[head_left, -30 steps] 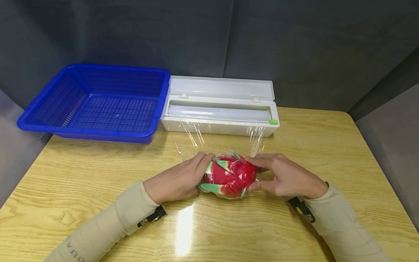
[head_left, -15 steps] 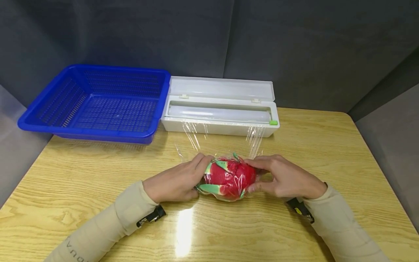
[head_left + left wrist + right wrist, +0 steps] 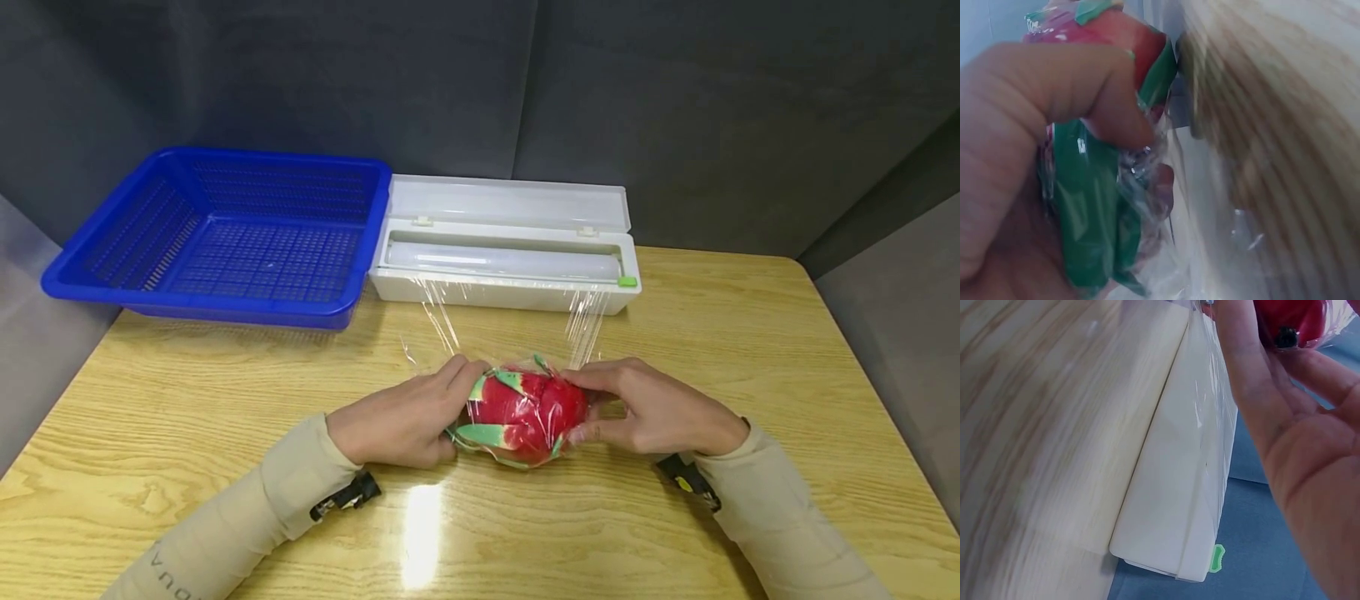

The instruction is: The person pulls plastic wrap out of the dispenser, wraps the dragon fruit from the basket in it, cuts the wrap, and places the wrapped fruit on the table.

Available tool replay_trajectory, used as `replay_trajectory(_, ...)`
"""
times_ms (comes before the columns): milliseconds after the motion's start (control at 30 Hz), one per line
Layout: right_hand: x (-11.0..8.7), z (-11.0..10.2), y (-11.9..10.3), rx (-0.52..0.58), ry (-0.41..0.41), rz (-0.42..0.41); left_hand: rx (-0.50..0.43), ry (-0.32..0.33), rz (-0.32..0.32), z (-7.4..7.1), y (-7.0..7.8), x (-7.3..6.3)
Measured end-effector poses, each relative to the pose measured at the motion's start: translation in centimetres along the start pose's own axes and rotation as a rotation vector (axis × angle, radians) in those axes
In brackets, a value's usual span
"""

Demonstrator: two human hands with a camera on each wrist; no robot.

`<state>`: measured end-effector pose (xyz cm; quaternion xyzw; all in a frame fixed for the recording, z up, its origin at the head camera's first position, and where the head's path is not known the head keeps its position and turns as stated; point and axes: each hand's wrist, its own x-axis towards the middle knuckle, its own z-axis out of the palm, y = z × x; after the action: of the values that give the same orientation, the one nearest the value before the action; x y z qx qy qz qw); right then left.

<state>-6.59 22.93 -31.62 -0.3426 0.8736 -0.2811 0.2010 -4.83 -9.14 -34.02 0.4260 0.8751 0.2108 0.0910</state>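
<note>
A red dragon fruit (image 3: 521, 408) with green scales is wrapped in clear cling film (image 3: 588, 329), which stretches back to a white dispenser box (image 3: 502, 292). My left hand (image 3: 416, 412) grips the fruit's leafy left end; the left wrist view has the thumb bent over the film and green scales (image 3: 1088, 206). At the rounded right end, my right hand (image 3: 645, 404) holds the fruit between thumb and fingers. In the right wrist view the red end of the fruit (image 3: 1294, 319) shows a dark spot, and film runs from it along the box.
The dispenser's lid (image 3: 510, 202) stands open at the back, with a film roll (image 3: 502, 260) inside and a green slider (image 3: 627, 282) at its right end. Left of it, a blue plastic basket (image 3: 232, 308) meets the box. Dark cloth (image 3: 712, 125) hangs behind the wooden table (image 3: 750, 350).
The wrapped dragon fruit has turned slightly toward me and shifted a little nearer, with both hands keeping hold. The film behind it still runs to the box.
</note>
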Motion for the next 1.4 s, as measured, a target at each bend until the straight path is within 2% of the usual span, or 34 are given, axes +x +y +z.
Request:
replay_trajectory(300,0.06,-0.01,0.11,0.077,-0.043,0.002,-0.054,-0.063,-0.054,-0.33,0.23,0.02)
replay_trajectory(533,0.15,0.00,0.09,0.109,-0.067,-0.003,-0.078,-0.086,-0.085,-0.36,0.21,0.08)
replay_trajectory(1167,0.08,-0.10,-0.17,0.125,-0.104,-0.014,-0.157,-0.140,-0.119,-0.23,-0.02,0.15)
replay_trajectory(1400,0.04,-0.16,-0.23,0.179,-0.135,-0.011,-0.170,-0.160,-0.124,-0.26,0.05,0.13)
